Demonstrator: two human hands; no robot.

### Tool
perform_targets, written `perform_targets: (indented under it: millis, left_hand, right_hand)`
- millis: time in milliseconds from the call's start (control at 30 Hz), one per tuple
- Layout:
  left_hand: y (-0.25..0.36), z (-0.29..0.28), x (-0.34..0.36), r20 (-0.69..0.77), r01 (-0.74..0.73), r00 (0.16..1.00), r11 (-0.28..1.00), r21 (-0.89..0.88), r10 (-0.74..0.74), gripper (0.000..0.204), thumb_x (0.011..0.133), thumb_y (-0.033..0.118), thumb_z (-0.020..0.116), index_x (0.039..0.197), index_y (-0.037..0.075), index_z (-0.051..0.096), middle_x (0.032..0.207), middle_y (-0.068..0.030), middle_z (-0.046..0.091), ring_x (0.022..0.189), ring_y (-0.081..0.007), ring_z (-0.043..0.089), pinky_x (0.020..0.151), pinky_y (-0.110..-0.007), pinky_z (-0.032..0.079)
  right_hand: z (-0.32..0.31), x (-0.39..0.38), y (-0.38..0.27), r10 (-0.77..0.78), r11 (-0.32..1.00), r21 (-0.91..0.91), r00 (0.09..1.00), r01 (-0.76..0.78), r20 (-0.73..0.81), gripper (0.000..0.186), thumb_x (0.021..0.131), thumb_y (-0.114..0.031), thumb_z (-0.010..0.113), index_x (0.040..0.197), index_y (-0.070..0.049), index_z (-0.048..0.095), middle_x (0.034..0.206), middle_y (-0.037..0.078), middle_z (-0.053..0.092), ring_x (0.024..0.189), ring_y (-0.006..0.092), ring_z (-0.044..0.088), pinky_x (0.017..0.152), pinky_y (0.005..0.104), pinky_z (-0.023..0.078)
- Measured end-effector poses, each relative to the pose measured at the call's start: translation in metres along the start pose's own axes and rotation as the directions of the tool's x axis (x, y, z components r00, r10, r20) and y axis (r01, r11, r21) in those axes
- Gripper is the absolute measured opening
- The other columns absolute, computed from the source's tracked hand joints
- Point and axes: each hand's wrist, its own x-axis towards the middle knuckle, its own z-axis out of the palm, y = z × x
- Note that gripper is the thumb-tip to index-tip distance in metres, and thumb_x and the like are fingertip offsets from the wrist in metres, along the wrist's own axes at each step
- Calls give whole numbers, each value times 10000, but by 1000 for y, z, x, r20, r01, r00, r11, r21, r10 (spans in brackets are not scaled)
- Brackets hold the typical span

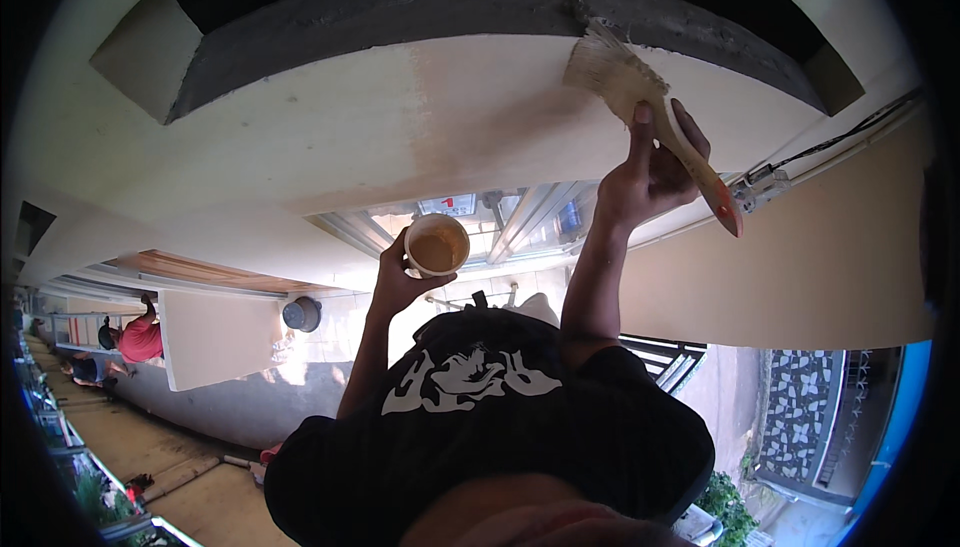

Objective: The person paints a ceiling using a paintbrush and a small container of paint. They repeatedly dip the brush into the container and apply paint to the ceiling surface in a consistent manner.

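Observation:
My right hand (650, 172) is closed round the handle of a wide paintbrush (622, 77), whose orange-tipped end points down to the right. Its pale, splayed bristles touch the cream wall (330, 117) just under a rough grey ledge (400, 9). A darker, tan patch of what looks like wet paint (490, 112) spreads over the wall left of the brush. Lower and to the left, my left hand (396, 282) grips a small white cup (438, 272) from its side. Tan paint (437, 247) lies inside the cup.
A window (500, 222) sits in the wall below the painted patch. Cables (835, 142) run along the wall at the right. At far left, a person in red (140, 339) stands by a pale panel (220, 337). A dark bucket (301, 314) is on the ground.

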Motion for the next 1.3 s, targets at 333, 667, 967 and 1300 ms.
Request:
perform_targets:
  millis: [333,667,967,1300]
  left_hand:
    - [-3,-6,19,100,-17,995,1000,12,16,819,674,154,1005,1373,36,594,1257,-111,714,1191,-226,688,999,-409,576]
    - [-8,-9,10,176,31,984,998,-60,-20,810,666,115,1002,1359,1,598,1244,-128,724,1166,-234,700,999,-392,572]
    - [-16,-6,15,208,6,978,1000,-20,-2,783,660,130,1007,1328,15,616,1225,-117,734,1145,-228,705,985,-389,574]
    - [3,20,37,239,-91,967,996,-3,89,812,651,148,1015,1343,13,612,1236,-124,737,1153,-239,716,996,-395,582]
  right_hand:
    - [52,-62,-19,103,952,266,977,-152,187,361,885,61,786,1187,33,591,1090,143,687,980,168,669,852,275,555]
    - [-91,69,59,213,972,133,968,-195,-132,255,939,24,746,1117,7,565,1158,116,675,1049,199,707,902,419,674]
    - [-190,158,89,-218,968,-201,892,147,-396,398,934,-48,781,1220,97,546,1224,216,648,1065,291,709,893,412,675]
    - [-13,-38,12,-523,754,-365,835,547,172,316,809,53,844,1087,-9,707,944,159,752,815,259,762,710,347,617]
